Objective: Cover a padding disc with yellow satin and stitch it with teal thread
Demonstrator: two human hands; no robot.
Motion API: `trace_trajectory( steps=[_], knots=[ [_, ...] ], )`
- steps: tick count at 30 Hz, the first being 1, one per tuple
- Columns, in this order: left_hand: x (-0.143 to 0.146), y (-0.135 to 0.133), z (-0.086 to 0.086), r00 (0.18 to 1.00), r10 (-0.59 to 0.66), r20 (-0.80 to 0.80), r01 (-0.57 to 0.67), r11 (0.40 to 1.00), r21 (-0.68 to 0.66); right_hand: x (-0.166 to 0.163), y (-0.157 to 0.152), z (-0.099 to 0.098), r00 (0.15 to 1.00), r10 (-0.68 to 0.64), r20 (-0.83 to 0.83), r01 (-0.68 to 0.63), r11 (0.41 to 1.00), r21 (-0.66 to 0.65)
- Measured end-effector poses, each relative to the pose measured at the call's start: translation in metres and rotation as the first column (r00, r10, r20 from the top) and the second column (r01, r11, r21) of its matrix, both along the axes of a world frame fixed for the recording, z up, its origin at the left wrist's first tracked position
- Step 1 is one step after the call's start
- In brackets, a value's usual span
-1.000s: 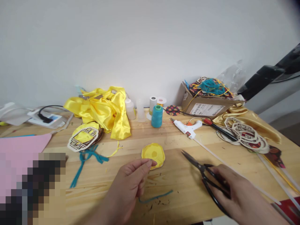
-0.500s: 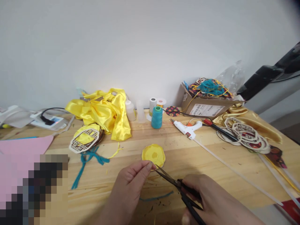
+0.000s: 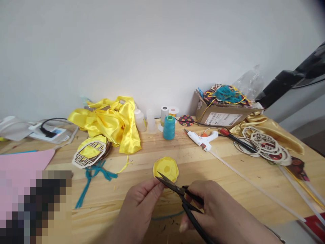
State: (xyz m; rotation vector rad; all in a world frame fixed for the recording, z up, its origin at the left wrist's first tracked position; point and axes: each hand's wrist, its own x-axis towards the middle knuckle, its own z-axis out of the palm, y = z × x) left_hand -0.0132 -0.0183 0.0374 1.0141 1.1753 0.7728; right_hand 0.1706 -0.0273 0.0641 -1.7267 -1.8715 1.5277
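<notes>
My right hand (image 3: 215, 211) grips black scissors (image 3: 184, 198), whose slightly parted blades point left toward my left fingertips. My left hand (image 3: 141, 203) is pinched closed, thumb against forefinger, on something too thin to make out. Just beyond both hands a round yellow fabric-covered disc (image 3: 166, 168) lies flat on the wooden table (image 3: 228, 173). A short teal thread (image 3: 169, 216) lies on the wood under my hands.
Yellow satin cloth (image 3: 111, 120), cut wooden frames (image 3: 88, 153), teal cord (image 3: 95, 174), a teal thread spool (image 3: 169, 127), a white glue gun (image 3: 203, 138), long glue sticks (image 3: 254, 186), a cardboard box (image 3: 223, 113) of scraps, more wooden frames (image 3: 266, 147) and pink paper (image 3: 20, 164) surround me.
My right hand has carried the scissors from the right side leftward, up to my left fingertips. My left hand has stayed pinched in about the same place.
</notes>
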Motion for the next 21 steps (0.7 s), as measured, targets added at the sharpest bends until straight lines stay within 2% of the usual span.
trace_trajectory(
  steps=[3, 8, 12, 15, 21],
  knots=[
    [-0.001, 0.0, 0.001, 0.999, 0.003, -0.046, -0.004, 1.0, -0.02, 0.0, 0.001, -0.002, 1.0, 0.002, 0.002, -0.002, 1.0, -0.005],
    [-0.001, -0.001, 0.002, 0.998, 0.034, -0.048, -0.036, 0.998, -0.051, -0.001, 0.003, -0.004, 0.99, 0.008, 0.141, -0.006, 1.0, -0.011],
    [-0.002, 0.003, 0.001, 0.977, 0.201, -0.067, -0.206, 0.975, -0.081, 0.009, -0.004, 0.002, 0.977, 0.108, 0.184, -0.114, 0.993, 0.021],
    [-0.005, 0.007, -0.003, 0.951, 0.308, -0.039, -0.31, 0.943, -0.12, 0.029, -0.013, 0.003, 0.936, 0.181, 0.3, -0.225, 0.967, 0.117],
    [-0.005, 0.009, -0.001, 0.874, 0.432, 0.223, -0.341, 0.871, -0.354, 0.093, -0.024, -0.02, 0.764, -0.011, 0.645, -0.164, 0.964, 0.21]
  ],
)
